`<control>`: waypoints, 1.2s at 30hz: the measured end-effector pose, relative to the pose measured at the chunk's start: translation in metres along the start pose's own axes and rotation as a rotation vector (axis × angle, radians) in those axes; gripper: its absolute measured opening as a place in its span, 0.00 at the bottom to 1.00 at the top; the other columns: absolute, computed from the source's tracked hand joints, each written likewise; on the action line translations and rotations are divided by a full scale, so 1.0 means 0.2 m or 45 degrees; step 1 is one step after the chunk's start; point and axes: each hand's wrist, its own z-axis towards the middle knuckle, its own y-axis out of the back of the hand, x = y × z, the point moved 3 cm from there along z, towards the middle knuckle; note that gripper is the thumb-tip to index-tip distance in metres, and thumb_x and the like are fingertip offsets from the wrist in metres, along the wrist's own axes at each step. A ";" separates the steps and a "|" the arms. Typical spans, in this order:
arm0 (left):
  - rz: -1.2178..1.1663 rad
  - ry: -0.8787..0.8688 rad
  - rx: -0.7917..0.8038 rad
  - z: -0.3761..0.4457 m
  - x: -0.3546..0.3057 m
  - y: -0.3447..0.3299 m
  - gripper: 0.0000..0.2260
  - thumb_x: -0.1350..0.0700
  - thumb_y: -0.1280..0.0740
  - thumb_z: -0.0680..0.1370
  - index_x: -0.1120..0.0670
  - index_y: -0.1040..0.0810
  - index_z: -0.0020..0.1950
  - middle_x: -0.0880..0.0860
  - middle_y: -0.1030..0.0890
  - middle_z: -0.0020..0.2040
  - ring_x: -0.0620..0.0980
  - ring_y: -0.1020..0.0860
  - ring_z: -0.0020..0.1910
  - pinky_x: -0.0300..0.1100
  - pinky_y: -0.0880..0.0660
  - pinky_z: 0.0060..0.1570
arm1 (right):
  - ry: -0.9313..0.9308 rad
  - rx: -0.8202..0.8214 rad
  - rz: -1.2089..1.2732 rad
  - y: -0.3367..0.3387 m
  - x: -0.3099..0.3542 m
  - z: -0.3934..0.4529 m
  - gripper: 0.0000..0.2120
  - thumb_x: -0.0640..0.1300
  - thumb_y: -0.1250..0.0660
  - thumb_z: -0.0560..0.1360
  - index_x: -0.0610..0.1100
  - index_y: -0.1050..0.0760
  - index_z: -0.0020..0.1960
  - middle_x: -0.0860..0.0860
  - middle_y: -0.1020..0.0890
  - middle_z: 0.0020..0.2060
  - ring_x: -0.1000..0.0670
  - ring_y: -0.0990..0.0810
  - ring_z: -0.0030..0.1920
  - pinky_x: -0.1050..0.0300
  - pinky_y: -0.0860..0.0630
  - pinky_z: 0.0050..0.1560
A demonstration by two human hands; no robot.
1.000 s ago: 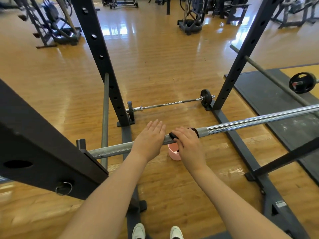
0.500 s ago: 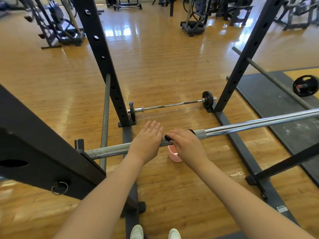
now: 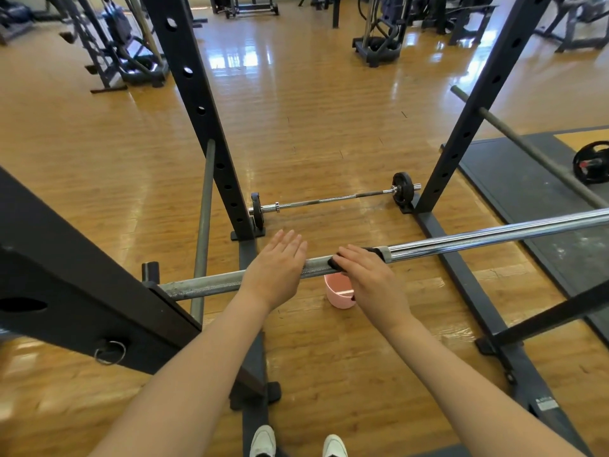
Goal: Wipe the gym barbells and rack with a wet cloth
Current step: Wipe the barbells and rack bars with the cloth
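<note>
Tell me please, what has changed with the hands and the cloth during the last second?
Almost nothing. The right hand still presses the dark cloth around the bar, at about the same spot. The left hand still rests flat on the bar with straight fingers. The pink bowl remains on the floor below.

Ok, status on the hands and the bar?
Left hand flat on bar, fingers straight. Right hand presses dark cloth on bar. Pink bowl on floor below, clear of the wipe.
</note>
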 end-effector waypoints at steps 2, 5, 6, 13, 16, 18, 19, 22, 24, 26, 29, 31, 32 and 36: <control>0.006 0.007 0.000 0.00 0.00 0.00 0.25 0.57 0.44 0.81 0.60 0.48 0.77 0.57 0.45 0.77 0.54 0.49 0.77 0.48 0.58 0.74 | -0.129 -0.099 0.016 0.00 -0.01 0.03 0.12 0.38 0.38 0.74 0.39 0.18 0.52 0.45 0.16 0.50 0.45 0.18 0.53 0.54 0.24 0.56; 0.009 -0.007 -0.015 0.00 0.00 0.00 0.25 0.57 0.44 0.81 0.60 0.47 0.76 0.57 0.44 0.77 0.54 0.48 0.76 0.47 0.58 0.73 | -0.215 -0.135 0.044 -0.06 0.10 0.08 0.10 0.38 0.37 0.73 0.37 0.18 0.49 0.45 0.16 0.46 0.44 0.18 0.50 0.52 0.23 0.54; 0.003 -0.007 -0.020 0.00 0.00 0.00 0.25 0.57 0.44 0.81 0.60 0.46 0.76 0.57 0.44 0.77 0.54 0.48 0.76 0.47 0.59 0.73 | -0.152 -0.092 0.038 -0.10 0.13 0.07 0.09 0.34 0.33 0.72 0.36 0.18 0.50 0.44 0.16 0.47 0.43 0.18 0.51 0.49 0.22 0.54; 0.019 -0.017 -0.024 0.00 0.01 -0.02 0.25 0.58 0.45 0.82 0.60 0.49 0.77 0.58 0.47 0.77 0.54 0.51 0.77 0.47 0.60 0.73 | -0.130 -0.154 -0.054 0.03 -0.03 0.04 0.14 0.38 0.41 0.73 0.36 0.18 0.50 0.43 0.16 0.48 0.43 0.18 0.51 0.56 0.28 0.58; 0.027 0.003 -0.018 0.00 0.00 -0.01 0.25 0.57 0.46 0.82 0.60 0.49 0.77 0.58 0.46 0.77 0.55 0.51 0.77 0.48 0.60 0.73 | -0.253 -0.218 -0.053 -0.04 0.05 0.06 0.15 0.39 0.43 0.74 0.36 0.18 0.49 0.43 0.16 0.47 0.42 0.18 0.51 0.49 0.23 0.55; 0.018 0.046 -0.023 0.00 0.00 -0.01 0.25 0.57 0.46 0.82 0.59 0.49 0.77 0.57 0.47 0.77 0.55 0.52 0.77 0.49 0.60 0.73 | -0.156 -0.154 -0.048 -0.05 0.06 0.03 0.16 0.38 0.43 0.74 0.36 0.18 0.51 0.43 0.16 0.49 0.42 0.18 0.53 0.47 0.24 0.57; 0.014 0.076 -0.019 0.00 -0.01 -0.01 0.25 0.56 0.45 0.82 0.59 0.49 0.77 0.57 0.47 0.78 0.55 0.52 0.77 0.49 0.61 0.73 | -0.085 -0.129 -0.047 -0.03 0.04 0.01 0.16 0.38 0.43 0.74 0.36 0.19 0.52 0.42 0.17 0.51 0.42 0.19 0.54 0.47 0.24 0.58; -0.021 0.198 -0.001 0.01 -0.03 -0.02 0.30 0.52 0.41 0.81 0.58 0.51 0.77 0.57 0.49 0.78 0.55 0.54 0.77 0.50 0.63 0.72 | -0.075 -0.166 -0.073 0.05 -0.06 -0.02 0.13 0.37 0.39 0.72 0.35 0.19 0.52 0.41 0.17 0.51 0.41 0.19 0.53 0.50 0.26 0.58; -0.029 0.257 -0.019 0.02 -0.05 -0.02 0.31 0.51 0.40 0.80 0.58 0.52 0.77 0.57 0.50 0.78 0.55 0.54 0.77 0.51 0.62 0.72 | -0.219 -0.233 -0.069 0.07 -0.08 0.01 0.12 0.35 0.38 0.71 0.35 0.19 0.50 0.42 0.16 0.49 0.41 0.18 0.52 0.48 0.23 0.55; -0.026 0.257 -0.023 0.03 -0.07 -0.01 0.29 0.56 0.42 0.81 0.58 0.53 0.77 0.57 0.50 0.78 0.55 0.54 0.77 0.51 0.60 0.73 | -0.282 -0.243 -0.072 0.02 -0.03 0.05 0.13 0.37 0.41 0.73 0.35 0.18 0.48 0.43 0.16 0.47 0.42 0.18 0.51 0.46 0.22 0.54; -0.056 0.244 -0.002 0.04 -0.06 -0.01 0.28 0.62 0.44 0.80 0.60 0.54 0.77 0.58 0.51 0.78 0.55 0.54 0.77 0.48 0.61 0.73 | -0.144 -0.090 -0.028 -0.06 0.06 0.03 0.14 0.37 0.41 0.74 0.37 0.19 0.52 0.43 0.17 0.51 0.43 0.19 0.55 0.48 0.26 0.60; -0.102 0.211 0.050 0.05 -0.06 -0.01 0.30 0.64 0.42 0.79 0.59 0.53 0.77 0.58 0.50 0.78 0.54 0.53 0.77 0.46 0.59 0.73 | -0.060 0.009 -0.006 -0.03 0.01 -0.02 0.16 0.39 0.42 0.74 0.38 0.20 0.56 0.43 0.18 0.55 0.43 0.21 0.59 0.46 0.28 0.62; -0.125 0.197 0.071 0.05 -0.06 -0.01 0.31 0.65 0.40 0.78 0.59 0.51 0.77 0.58 0.50 0.78 0.53 0.52 0.77 0.45 0.57 0.73 | -0.059 0.020 0.000 0.00 -0.04 -0.04 0.16 0.39 0.41 0.74 0.38 0.20 0.58 0.43 0.19 0.57 0.43 0.22 0.60 0.45 0.27 0.61; -0.216 0.215 0.141 0.08 -0.05 -0.01 0.30 0.67 0.36 0.76 0.57 0.42 0.76 0.57 0.46 0.77 0.52 0.48 0.76 0.46 0.51 0.75 | -0.275 -0.141 -0.018 0.12 -0.18 -0.03 0.13 0.32 0.35 0.70 0.35 0.19 0.53 0.41 0.18 0.53 0.40 0.20 0.56 0.46 0.25 0.57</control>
